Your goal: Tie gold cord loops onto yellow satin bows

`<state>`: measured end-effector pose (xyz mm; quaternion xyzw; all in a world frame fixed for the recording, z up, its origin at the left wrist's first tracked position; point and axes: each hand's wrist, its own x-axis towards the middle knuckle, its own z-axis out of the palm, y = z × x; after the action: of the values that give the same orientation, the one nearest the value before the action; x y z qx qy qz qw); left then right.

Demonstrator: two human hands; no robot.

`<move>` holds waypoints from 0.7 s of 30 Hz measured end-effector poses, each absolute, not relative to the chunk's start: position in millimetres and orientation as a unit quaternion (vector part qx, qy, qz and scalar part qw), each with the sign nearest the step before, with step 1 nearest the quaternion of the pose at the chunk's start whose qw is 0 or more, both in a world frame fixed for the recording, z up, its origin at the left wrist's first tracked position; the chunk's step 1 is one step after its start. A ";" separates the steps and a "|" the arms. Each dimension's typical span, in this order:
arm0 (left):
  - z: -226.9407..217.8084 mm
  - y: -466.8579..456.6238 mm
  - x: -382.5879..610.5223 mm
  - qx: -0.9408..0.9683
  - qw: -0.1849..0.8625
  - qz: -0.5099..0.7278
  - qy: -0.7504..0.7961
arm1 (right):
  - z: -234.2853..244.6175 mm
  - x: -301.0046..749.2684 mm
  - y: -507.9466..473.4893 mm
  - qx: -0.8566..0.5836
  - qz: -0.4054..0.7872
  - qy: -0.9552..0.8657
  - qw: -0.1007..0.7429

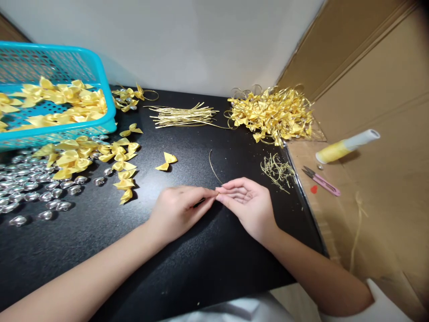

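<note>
Both hands meet fingertip to fingertip over the black table. A thin gold cord (213, 167) runs up in a curve from the pinch. My right hand (250, 203) closes thumb and fingers on it. My left hand (184, 205) is also pinched at the same spot, its fingertips on the cord; the part between the fingers is mostly hidden. Just beyond my left hand lies a single yellow ribbon bow (166, 161). Farther back is a bundle of straight gold cords (184, 115).
A blue basket (104, 96) of yellow bows stands left, with silver beads (30, 185) and loose bows (124, 170) before it. At right are finished bow loops (273, 112), cord scraps (277, 171), pink thread snips (323, 182) and a yellow-and-white roll (346, 146).
</note>
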<state>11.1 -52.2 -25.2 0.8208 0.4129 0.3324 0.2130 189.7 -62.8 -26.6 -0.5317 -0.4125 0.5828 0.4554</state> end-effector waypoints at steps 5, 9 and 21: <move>-29.4 -52.9 11.3 0.833 0.149 0.330 0.418 | -26.7 191.2 -62.6 -0.534 0.545 -0.433 0.479; -26.9 -52.9 12.0 0.827 0.166 0.325 0.428 | -26.6 192.6 -63.3 -0.530 0.512 -0.466 0.490; -29.0 -52.4 10.9 0.842 0.136 0.338 0.398 | -28.6 189.6 -62.6 -0.479 0.546 -0.484 0.488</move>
<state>10.9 -52.4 -29.0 0.8421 0.3978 0.3379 0.1361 189.6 -62.6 -28.6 -0.4791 -0.4844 0.5457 0.4879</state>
